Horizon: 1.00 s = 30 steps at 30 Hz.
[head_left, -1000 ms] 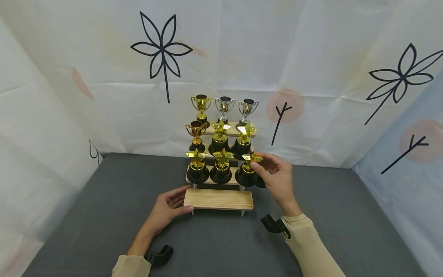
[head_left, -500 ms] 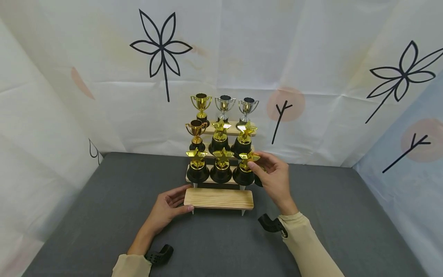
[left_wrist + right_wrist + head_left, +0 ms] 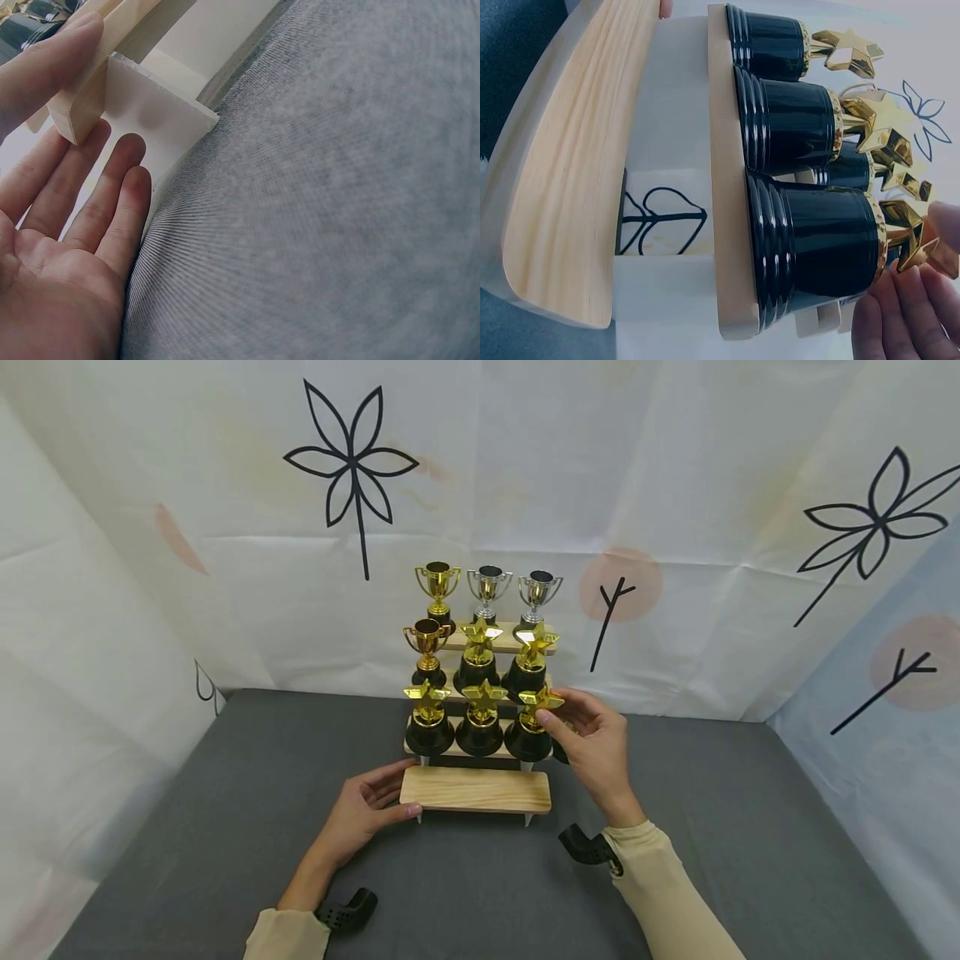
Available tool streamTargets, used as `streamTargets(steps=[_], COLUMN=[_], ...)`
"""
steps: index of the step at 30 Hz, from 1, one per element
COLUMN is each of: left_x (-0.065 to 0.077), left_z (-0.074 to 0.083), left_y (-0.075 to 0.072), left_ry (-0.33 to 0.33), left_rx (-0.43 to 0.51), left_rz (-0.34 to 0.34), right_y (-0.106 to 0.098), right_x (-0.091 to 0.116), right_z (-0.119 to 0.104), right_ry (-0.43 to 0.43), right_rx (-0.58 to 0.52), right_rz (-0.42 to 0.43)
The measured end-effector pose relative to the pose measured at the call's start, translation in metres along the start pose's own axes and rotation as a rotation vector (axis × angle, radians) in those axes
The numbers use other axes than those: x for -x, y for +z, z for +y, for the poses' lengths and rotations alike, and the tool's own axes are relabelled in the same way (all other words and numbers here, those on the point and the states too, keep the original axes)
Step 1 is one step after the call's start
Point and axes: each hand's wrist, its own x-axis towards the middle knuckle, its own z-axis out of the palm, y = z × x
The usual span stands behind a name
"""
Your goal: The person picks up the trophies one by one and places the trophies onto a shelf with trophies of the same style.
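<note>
A tiered display stand (image 3: 475, 790) has pale wooden shelves on white supports. My left hand (image 3: 369, 806) grips the left end of its bare lowest shelf, thumb over the board (image 3: 82, 97) and fingers at the end and white support. On the shelf above, a row of star trophies with black bases stands upright. My right hand (image 3: 600, 747) pinches the gold star of the rightmost star trophy (image 3: 528, 742), whose base sits at the shelf's right end (image 3: 810, 247). Another dark base (image 3: 561, 753) shows partly behind that hand, mostly hidden.
Higher up stand a bronze cup (image 3: 427, 642) beside star trophies (image 3: 478, 660), then a gold cup (image 3: 438, 583) and silver cups (image 3: 490, 587) on top. A dark grey cloth (image 3: 300, 743) covers the table. Printed white fabric (image 3: 517, 460) hangs behind.
My right hand has moved slightly left, bringing the star trophy and the dark base behind it closer to the middle trophy. My left hand keeps its hold on the stand.
</note>
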Motion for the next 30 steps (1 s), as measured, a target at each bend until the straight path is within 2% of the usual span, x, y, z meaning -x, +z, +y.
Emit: streamTargets(steps=[6,14,18,24,30], left_x=[0.000,0.000,0.000,0.000,-0.001], left_z=[-0.001,-0.001,-0.001,0.000,-0.001], left_y=[0.000,-0.001,-0.001,0.000,0.000], left_ry=[-0.007,-0.002,0.005,0.013,0.021], left_rx=[-0.008,-0.011,0.001,0.010,0.000], left_rz=[0.007,0.007,0.000,-0.004,-0.002], right_y=[-0.006,-0.025,-0.035,-0.045,-0.047], right_x=[-0.001,-0.001,0.000,0.002,0.004], right_z=[-0.001,0.004,0.009,0.018,0.028], right_ry=[0.036,0.027,0.027,0.073,0.120], right_rx=[0.004,-0.033,-0.058,-0.129,-0.057], right_rz=[0.010,0.046,0.086,0.167,0.202])
